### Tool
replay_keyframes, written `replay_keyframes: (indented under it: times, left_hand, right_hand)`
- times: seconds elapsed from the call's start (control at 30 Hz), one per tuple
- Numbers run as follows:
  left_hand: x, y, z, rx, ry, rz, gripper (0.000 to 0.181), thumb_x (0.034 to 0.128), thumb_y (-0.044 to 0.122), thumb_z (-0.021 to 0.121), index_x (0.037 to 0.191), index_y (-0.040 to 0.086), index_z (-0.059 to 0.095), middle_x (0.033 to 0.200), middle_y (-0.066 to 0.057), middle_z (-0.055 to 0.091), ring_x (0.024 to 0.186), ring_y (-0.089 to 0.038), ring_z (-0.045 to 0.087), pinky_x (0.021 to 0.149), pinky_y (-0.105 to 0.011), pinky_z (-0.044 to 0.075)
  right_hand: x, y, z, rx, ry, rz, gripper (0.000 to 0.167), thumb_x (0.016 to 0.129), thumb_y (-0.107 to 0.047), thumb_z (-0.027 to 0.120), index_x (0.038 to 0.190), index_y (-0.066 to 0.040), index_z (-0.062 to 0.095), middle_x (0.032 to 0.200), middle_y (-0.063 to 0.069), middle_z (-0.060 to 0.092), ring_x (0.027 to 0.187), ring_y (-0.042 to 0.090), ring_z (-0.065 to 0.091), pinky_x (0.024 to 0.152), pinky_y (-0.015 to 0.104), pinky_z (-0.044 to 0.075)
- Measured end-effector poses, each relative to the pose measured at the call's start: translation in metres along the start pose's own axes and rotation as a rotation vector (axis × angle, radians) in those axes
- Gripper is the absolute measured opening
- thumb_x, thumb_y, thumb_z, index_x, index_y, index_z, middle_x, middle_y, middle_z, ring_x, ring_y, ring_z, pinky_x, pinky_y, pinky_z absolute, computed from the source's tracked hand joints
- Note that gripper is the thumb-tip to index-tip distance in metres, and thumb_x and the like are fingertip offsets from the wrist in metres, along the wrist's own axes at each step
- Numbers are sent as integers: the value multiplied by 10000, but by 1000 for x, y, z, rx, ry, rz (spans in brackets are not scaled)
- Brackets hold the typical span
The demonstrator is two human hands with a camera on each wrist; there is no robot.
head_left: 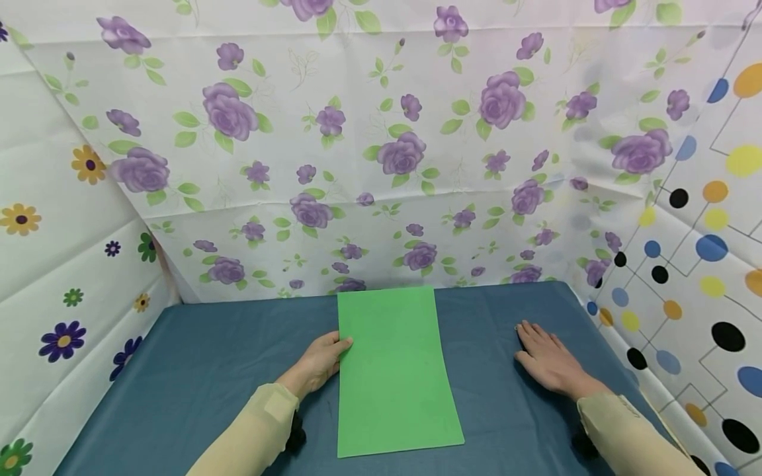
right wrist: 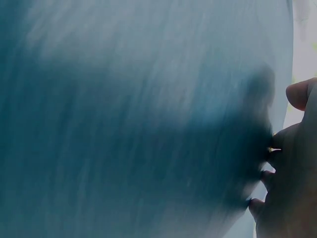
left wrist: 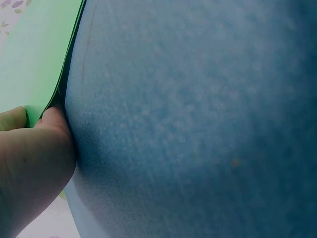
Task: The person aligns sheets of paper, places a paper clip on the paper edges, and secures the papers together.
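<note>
A flat green sheet of paper or thin card (head_left: pixel 395 377) lies upright-wise on the blue cloth, its far end near the back edge of the table. My left hand (head_left: pixel 321 362) pinches its left edge, thumb on top and fingers underneath. In the left wrist view the green sheet (left wrist: pixel 42 54) is slightly bent up at that edge, and the left hand (left wrist: pixel 37 158) shows partly. Off to the right, my right hand (head_left: pixel 550 360) is palm down with straight fingers, holding nothing. The right wrist view catches the right hand (right wrist: pixel 290 173) at its edge, fingertips close to the cloth.
Blue cloth (head_left: pixel 238 370) covers the table. Behind it hangs a white sheet with purple flowers (head_left: pixel 357 158). A flower-patterned sheet (head_left: pixel 65 277) stands on the left, a dotted one (head_left: pixel 690 291) on the right.
</note>
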State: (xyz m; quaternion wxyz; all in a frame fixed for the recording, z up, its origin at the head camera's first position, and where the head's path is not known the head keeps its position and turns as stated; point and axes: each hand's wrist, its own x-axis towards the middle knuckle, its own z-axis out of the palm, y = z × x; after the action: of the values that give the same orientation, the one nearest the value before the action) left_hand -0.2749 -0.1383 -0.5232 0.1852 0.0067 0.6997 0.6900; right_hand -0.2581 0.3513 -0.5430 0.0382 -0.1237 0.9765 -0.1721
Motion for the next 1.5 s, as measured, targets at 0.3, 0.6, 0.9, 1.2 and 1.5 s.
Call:
replay_keyframes:
  times: [0.3,0.6,0.9,1.2,1.5]
  left_hand:
    - [1,-1,0,-2,3,-3,417,1116,170,470,1470,-50,468,1255,-152,652,1035,-221,685,883,-391,576]
    - [1,0,0,-5,-10,6,423,1117,174,469,1475,-51,460,1253,-160,655,1034,-230,688,877,-389,581]
    - [1,0,0,-5,-11,6,423,1117,178,472,1473,-50,463,1266,-157,651,1050,-232,684,892,-393,576]
    - [0,1,0,-7,-14,6,425,1116,172,471,1479,-50,458,1284,-157,647,1071,-238,681,896,-393,577]
    - [0,1,-1,-4,-14,1,428,1117,176,470,1480,-51,455,1281,-161,649,1068,-242,683,894,-394,578]
  right_hand:
    - [11,-22,8,6,-11,-33,625,1125,-352,366,1606,26,238,1662,255,167,1519,480,115,1189,663,75]
    - [20,-48,13,-16,-13,-72,583,1123,-306,378,1604,5,271,1664,216,206,1525,455,140,1198,654,97]
    - [32,-71,17,-49,-23,-103,567,1113,-272,379,1600,7,290,1659,214,233,1529,440,147,1206,643,114]
    - [38,-78,19,-29,-9,-117,560,1096,-257,378,1577,28,337,1638,244,265,1517,459,169,1200,644,148]
    - [50,-68,7,-26,58,-55,527,1052,-183,479,1528,41,431,1589,278,342,1473,492,255,1149,680,253]
